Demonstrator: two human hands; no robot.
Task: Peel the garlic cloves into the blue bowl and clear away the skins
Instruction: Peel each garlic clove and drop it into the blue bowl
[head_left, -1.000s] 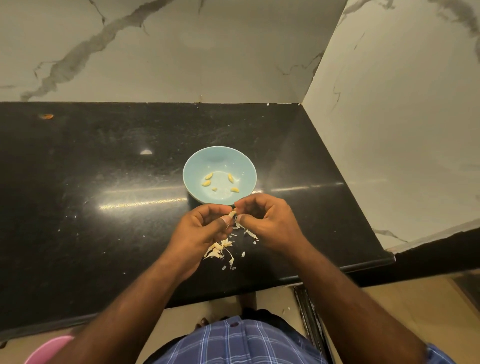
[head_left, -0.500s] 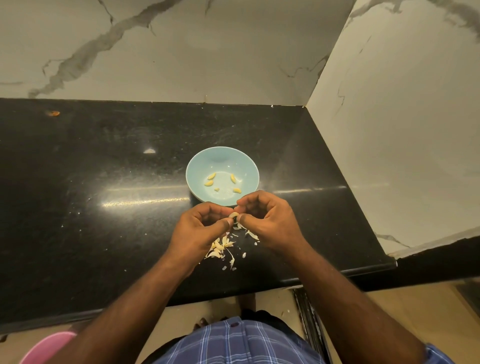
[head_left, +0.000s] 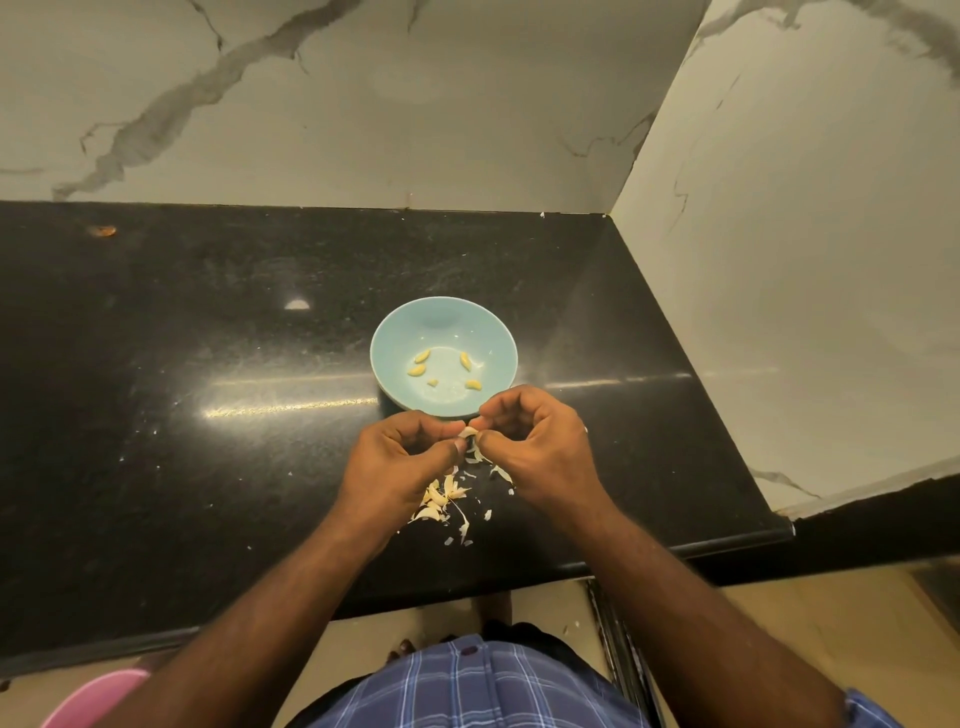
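Note:
A light blue bowl (head_left: 400, 332) stands on the black counter with several peeled yellowish garlic cloves (head_left: 417, 369) in it. Just in front of its near rim, my left hand (head_left: 395, 462) and my right hand (head_left: 540, 452) meet fingertip to fingertip. Both pinch one small pale garlic clove (head_left: 467, 432) between them. Below the hands, a loose pile of papery garlic skins (head_left: 441, 499) lies on the counter. My fingers hide most of the held clove.
The black stone counter (head_left: 208, 415) ends at marble walls behind and to the right. Its front edge runs just below the skins. A small orange scrap (head_left: 102, 230) lies far left at the back. A pink object (head_left: 88, 701) shows below the counter at bottom left.
Both hands stay together on the clove, with only slight finger shifts. The view has drifted a little; bowl and skins have not moved.

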